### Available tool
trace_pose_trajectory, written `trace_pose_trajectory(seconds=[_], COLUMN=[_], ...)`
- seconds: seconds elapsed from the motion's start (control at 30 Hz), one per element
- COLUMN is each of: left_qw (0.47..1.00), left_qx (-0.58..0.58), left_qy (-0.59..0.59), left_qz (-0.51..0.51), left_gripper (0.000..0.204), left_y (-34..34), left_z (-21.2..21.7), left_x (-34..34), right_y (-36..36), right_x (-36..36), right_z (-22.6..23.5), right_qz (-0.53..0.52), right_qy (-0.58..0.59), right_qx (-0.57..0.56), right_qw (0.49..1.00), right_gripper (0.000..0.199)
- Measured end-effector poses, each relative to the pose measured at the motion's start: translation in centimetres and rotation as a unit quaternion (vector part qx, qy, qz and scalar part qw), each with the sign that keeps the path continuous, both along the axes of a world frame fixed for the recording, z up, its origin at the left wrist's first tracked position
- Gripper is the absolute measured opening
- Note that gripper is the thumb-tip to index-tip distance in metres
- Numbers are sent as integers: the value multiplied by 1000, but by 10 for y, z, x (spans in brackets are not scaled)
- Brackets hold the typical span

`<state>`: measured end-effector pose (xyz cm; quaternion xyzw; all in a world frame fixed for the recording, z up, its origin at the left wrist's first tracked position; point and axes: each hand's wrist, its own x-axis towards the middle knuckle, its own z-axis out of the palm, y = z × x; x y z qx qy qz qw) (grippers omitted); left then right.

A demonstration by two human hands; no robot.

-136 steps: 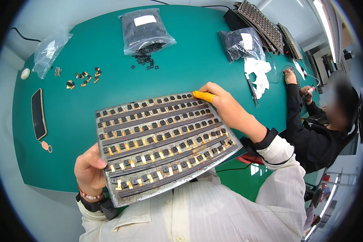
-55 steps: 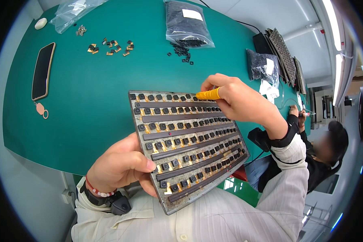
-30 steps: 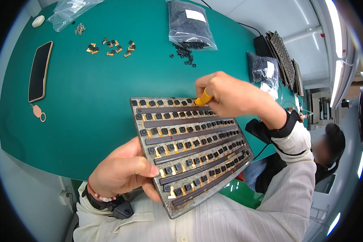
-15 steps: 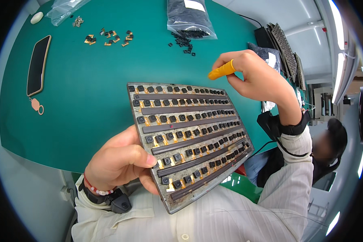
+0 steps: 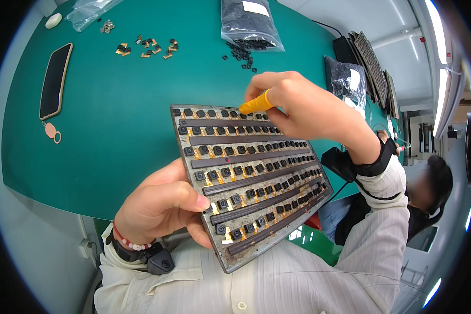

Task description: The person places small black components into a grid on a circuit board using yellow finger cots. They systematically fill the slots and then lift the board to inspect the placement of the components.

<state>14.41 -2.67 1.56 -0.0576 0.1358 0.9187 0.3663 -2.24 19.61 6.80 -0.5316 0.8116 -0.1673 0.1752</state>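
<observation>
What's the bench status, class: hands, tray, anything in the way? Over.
Left hand gripping tray, left edge. Right hand, yellow finger cot, at far row. Tray carrying rows of black parts. Right hand hiding some.

We see that the right hand [image 5: 306, 107], previously raised clear near the plate's [image 5: 226, 257] far right corner, has returned to the far edge, yellow finger cot [image 5: 255, 103] over the far row of black modules [image 5: 225, 113].

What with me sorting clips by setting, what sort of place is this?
Probably a small-parts assembly workshop: a tray of small black parts in rows, bags of black pieces on a green worktable, and another person nearby.
</observation>
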Motion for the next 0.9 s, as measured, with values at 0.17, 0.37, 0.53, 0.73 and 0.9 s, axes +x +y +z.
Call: trace_pose_trajectory(seconds=[0.17,0.37,0.53,0.73,0.9], left_qw=[1000,999,999,997,994], left_qx=[-19,-28,-4,-55,-80], left_qy=[9,24,22,22,30], left_qz=[-7,-33,-26,-58,-70], left_gripper=[69,69,68,68,68], left_y=[-1,-3,-5,-5,-6], left_z=[0,1,-1,6,9], left_x=[-1,-6,-5,-8,-9], right_y=[-12,-31,-40,-31,-19], right_x=[5,6,4,0,-9], right_z=[-3,3,2,3,26], right_qz=[-9,54,36,38,-27], right_qy=[2,25,-13,-1,38], right_qx=[26,58,81,45,57], right_qw=[1000,997,996,998,997], right_gripper=[17,11,14,19,27])
